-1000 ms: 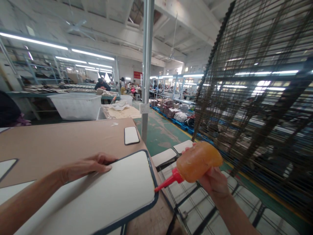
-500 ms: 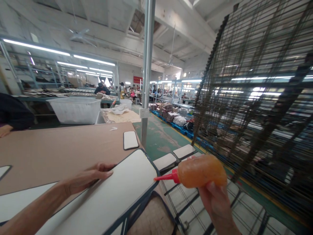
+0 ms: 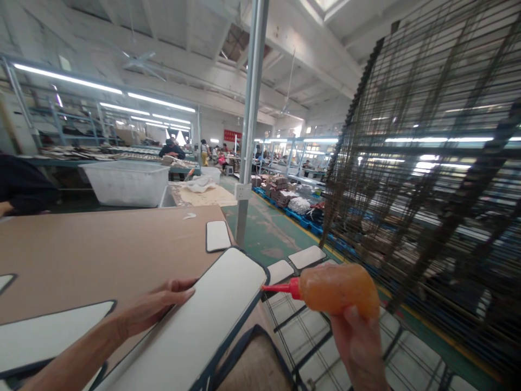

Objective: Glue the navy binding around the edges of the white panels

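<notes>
My left hand (image 3: 165, 302) grips the far long edge of a white panel with dark edging (image 3: 191, 315), thumb on top and fingers underneath. The panel is tilted, its rounded end pointing away to the right. In my right hand (image 3: 354, 331) is a squeeze bottle (image 3: 340, 288) of orange-brown liquid, lying on its side. Its red nozzle (image 3: 280, 288) points left, and the tip is at the panel's dark edge near the right corner. Whether liquid is flowing out I cannot tell.
More edged white panels lie on the brown table (image 3: 122, 239), including a small panel (image 3: 218, 235). Right of it, a wire rack (image 3: 313, 336) holds several panels, and a tall mesh frame (image 3: 407, 163) rises behind. A metal post (image 3: 250, 108) stands beyond the table. At far left is a person's dark sleeve (image 3: 24, 184).
The nozzle tip has shifted slightly along the panel's corner edge. The panel and my left hand sit a little farther right and lower. The co-worker's hand at far left has drawn back.
</notes>
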A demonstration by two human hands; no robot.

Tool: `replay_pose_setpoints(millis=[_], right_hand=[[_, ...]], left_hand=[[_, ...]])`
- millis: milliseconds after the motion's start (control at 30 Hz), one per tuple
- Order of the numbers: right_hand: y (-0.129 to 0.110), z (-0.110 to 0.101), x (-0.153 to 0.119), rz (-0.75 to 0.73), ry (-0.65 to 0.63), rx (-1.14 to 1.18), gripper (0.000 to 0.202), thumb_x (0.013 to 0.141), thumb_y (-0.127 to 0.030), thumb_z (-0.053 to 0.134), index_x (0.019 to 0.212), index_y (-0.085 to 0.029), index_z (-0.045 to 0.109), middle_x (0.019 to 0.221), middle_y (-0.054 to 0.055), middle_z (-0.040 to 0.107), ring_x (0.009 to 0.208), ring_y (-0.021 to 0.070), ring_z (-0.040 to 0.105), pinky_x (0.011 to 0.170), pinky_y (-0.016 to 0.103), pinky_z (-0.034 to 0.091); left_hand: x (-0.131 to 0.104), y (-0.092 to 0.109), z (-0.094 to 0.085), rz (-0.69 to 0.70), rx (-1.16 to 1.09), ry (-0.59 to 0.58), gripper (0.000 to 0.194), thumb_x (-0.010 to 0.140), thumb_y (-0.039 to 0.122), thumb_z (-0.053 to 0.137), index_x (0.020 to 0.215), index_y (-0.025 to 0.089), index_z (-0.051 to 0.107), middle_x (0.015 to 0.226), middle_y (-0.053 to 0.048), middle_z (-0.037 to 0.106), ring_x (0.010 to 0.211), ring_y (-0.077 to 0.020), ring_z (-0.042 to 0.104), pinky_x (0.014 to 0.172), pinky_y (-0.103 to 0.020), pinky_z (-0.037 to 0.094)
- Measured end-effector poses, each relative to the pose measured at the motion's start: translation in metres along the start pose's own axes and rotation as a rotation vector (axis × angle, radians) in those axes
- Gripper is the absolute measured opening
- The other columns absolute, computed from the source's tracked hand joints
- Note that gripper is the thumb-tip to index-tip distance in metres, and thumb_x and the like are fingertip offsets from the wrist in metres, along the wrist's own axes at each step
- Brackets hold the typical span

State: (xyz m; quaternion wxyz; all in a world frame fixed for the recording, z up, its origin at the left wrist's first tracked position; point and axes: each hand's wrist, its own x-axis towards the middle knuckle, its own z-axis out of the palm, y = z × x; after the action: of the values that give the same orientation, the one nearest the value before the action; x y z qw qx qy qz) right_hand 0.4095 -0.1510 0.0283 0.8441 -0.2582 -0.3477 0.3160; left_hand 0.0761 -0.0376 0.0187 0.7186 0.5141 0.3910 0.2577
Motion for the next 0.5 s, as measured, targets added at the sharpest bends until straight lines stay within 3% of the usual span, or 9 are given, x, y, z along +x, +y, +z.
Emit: replay_pose_setpoints(millis=[233, 367, 500], right_hand=[[0.009, 0.002, -0.007, -0.009, -0.041, -0.013, 0.053, 0.066, -0.03, 0.079, 0.116, -0.026, 0.062, 0.11, 0.012, 0.069, 0.104, 0.0308, 0.063, 0.082, 0.045, 0.055], [0.01, 0.011, -0.009, 0.004, -0.048, -0.013, 0.057, 0.066, -0.029, 0.079, 0.119, -0.028, 0.06, 0.112, 0.012, 0.068, 0.104, 0.0311, 0.063, 0.082, 0.045, 0.055], [0.014, 0.016, -0.01, 0.02, -0.081, -0.009, 0.064, 0.066, -0.031, 0.079, 0.125, -0.029, 0.055, 0.115, 0.014, 0.066, 0.106, 0.0342, 0.061, 0.086, 0.052, 0.052]], left_hand=[[0.001, -0.002, 0.006, -0.001, -0.087, 0.079, 0.055, 0.064, 0.039, 0.078, 0.113, 0.019, 0.066, 0.101, -0.006, 0.074, 0.085, -0.0196, 0.068, 0.072, -0.023, 0.053], [0.002, -0.002, 0.009, 0.001, -0.111, 0.131, 0.056, 0.058, 0.041, 0.082, 0.107, 0.018, 0.069, 0.096, -0.006, 0.075, 0.078, -0.0176, 0.068, 0.068, -0.022, 0.053], [0.004, -0.002, 0.008, 0.01, -0.111, 0.102, 0.056, 0.06, 0.041, 0.08, 0.109, 0.017, 0.067, 0.095, -0.007, 0.075, 0.075, -0.0179, 0.068, 0.066, -0.023, 0.053]])
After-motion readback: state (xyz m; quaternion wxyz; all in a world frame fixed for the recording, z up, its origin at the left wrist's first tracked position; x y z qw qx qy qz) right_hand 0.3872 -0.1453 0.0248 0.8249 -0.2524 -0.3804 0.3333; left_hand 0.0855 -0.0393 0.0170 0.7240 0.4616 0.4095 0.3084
